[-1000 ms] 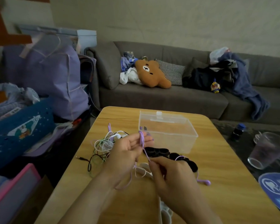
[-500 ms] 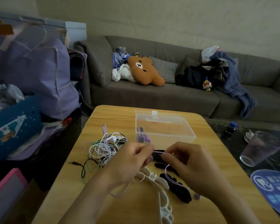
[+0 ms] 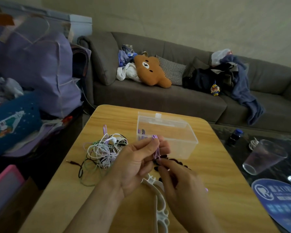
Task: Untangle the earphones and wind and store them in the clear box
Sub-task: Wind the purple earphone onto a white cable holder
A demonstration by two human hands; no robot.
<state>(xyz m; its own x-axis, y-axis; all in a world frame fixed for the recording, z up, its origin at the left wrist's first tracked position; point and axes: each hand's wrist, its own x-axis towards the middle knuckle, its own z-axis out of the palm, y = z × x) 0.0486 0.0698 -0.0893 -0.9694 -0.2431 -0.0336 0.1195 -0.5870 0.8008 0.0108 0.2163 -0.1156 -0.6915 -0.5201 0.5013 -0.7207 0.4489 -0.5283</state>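
Since half a second ago: the right hand (image 3: 180, 185) has dropped from level with the left hand (image 3: 136, 163) to below it, drawing the thin lilac earphone cord (image 3: 156, 151) into a near-upright run between the two; the view has also swung a little.

Wooden counter (image 3: 217, 169): it carries everything; its rounded far edge faces the grey sofa (image 3: 175, 101), and the hands work over its middle.

Clear plastic box (image 3: 173, 140): lidless, near the far edge, just beyond the hands; something small and purple lies in its left end, but I cannot tell what. Risk: a coil dropped in loosely could spring open.

Tangled heap of white, green and black earphone cords (image 3: 104, 153): near the left edge, a jack plug poking toward that edge. Risk: if the lilac cord is not yet free of it, a hard pull would tighten knots or drag the heap off the side.

White plastic loop-edged strip (image 3: 160, 204): lies on the counter under the hands, toward the near edge. Risk: a slack loop may catch on its scallops.

Left hand: fingers curled, pinching the top of the looped lilac cord. Risk: a looser pinch lets the turns slide off and unwind.

Right hand: blurred; fingertips seem to nip the cord's lower end. Risk: uneven tension twists the next turn.

Lilac earbud (image 3: 206, 189): a small blurred spot beside the right hand, likely the trailing end; it could snag.
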